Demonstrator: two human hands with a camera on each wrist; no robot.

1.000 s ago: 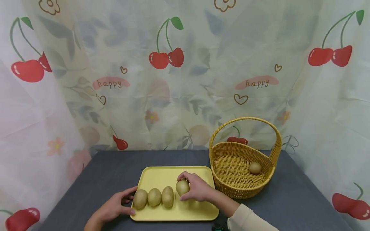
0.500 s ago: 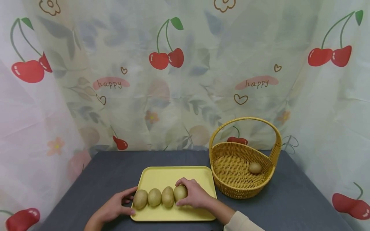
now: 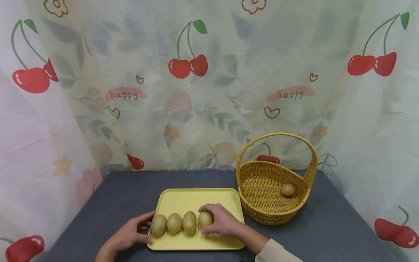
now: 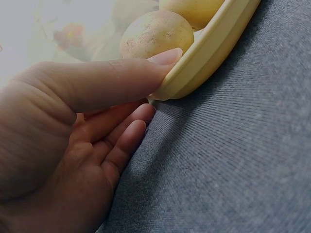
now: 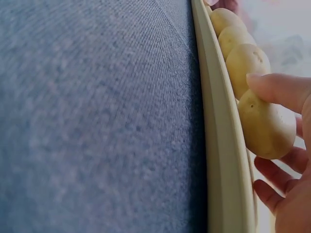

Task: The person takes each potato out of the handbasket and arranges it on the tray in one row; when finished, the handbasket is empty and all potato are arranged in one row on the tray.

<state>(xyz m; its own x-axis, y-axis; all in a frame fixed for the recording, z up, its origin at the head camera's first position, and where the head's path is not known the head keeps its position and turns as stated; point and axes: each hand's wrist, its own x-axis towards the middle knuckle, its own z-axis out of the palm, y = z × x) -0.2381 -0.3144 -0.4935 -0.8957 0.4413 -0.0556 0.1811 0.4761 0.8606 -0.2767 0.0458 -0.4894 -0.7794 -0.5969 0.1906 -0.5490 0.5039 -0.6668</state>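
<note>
Three potatoes (image 3: 174, 223) lie in a row on the left half of a yellow tray (image 3: 196, 195). At the right end of that row my right hand (image 3: 223, 221) grips a fourth-in-line potato (image 5: 266, 125), thumb on its near side and fingers round the far side. A narrow gap parts it from its neighbour in the head view. My left hand (image 3: 129, 233) holds the tray's left side, its thumb (image 4: 158, 68) over the front corner rim and the forefinger farther back along the edge. In the left wrist view, the other fingers curl loosely outside the rim.
A wicker basket (image 3: 258, 215) with a tall arched handle stands right of the tray, close to its edge. One potato (image 3: 288, 190) lies inside it. Dark grey cloth (image 3: 131, 189) covers the table, and a printed curtain (image 3: 209, 120) hangs behind and at both sides.
My right hand has brought its potato down and left to the row's end, then slightly back right, leaving a small gap. The left hand keeps its place on the tray.
</note>
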